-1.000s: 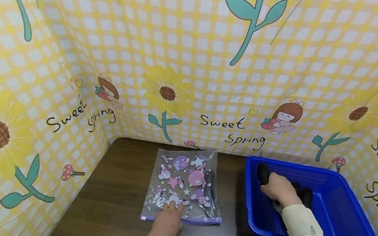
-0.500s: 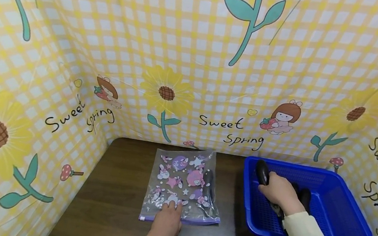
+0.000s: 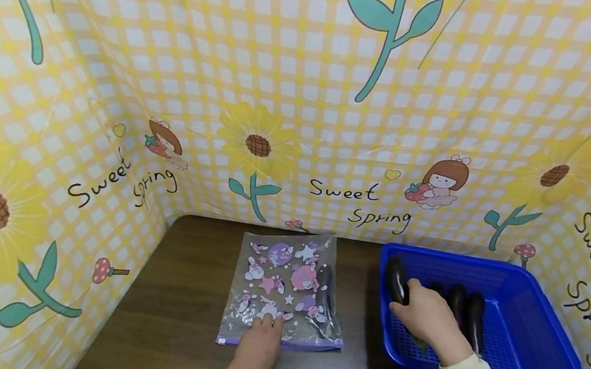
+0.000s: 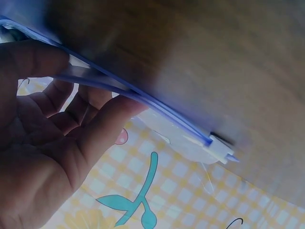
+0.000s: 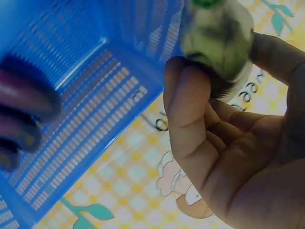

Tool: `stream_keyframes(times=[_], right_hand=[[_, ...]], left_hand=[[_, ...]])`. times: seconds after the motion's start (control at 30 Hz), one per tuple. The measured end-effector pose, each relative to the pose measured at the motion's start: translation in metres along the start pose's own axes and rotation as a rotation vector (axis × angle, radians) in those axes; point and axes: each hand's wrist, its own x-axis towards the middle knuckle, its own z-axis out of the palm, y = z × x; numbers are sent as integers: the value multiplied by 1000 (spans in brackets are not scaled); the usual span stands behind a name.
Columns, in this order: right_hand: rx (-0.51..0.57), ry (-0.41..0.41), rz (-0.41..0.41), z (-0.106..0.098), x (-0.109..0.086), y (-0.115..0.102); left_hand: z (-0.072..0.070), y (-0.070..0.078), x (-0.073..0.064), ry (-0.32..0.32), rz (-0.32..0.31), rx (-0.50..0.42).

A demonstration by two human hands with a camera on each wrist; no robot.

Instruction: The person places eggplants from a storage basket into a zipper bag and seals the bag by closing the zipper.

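My left hand (image 3: 257, 346) holds the near edge of a clear zip bag (image 3: 272, 298) printed with cartoon figures. In the left wrist view, thumb and fingers are at the bag's purple zip edge (image 4: 176, 119), whose two strips stand slightly apart. A dark eggplant (image 3: 328, 287) shows through the bag's right side. My right hand (image 3: 429, 320) grips another eggplant (image 3: 397, 279) over the left side of the blue basket (image 3: 550, 346). Its green stem end (image 5: 217, 40) shows between thumb and fingers in the right wrist view. Several more eggplants (image 3: 474, 320) lie in the basket.
The bag lies flat on a brown wooden table (image 3: 164, 311), with the basket to its right. A yellow checked cloth (image 3: 307, 98) with sunflowers closes off the back and both sides.
My right hand has shifted left with the eggplant, lifting it clear of the others in the basket, which now show more fully. The left hand stays at the bag's edge.
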Motion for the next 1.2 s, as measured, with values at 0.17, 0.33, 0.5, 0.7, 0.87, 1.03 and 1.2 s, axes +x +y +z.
stream_keyframes(times=[0.17, 0.33, 0.5, 0.7, 0.87, 1.03, 1.2], right_hand=[[-9, 9, -14, 12, -10, -12], [-52, 34, -17, 21, -18, -23], [-78, 65, -14, 28, -27, -30], [-75, 78, -32, 35, -32, -35], [-60, 84, -38, 41, -35, -40], [-41, 104, -49, 49, -39, -49], [-16, 120, -71, 63, -44, -56]], left_hand=[[0, 0, 0, -41, -9, -18], [-2, 1, 0, -43, -14, -36], [-3, 1, 0, -24, -4, -18], [-2, 1, -1, -18, -1, -6], [-2, 1, -2, -23, -5, -1], [-3, 1, 0, -50, -20, -11], [-2, 2, 1, -35, -25, -16]])
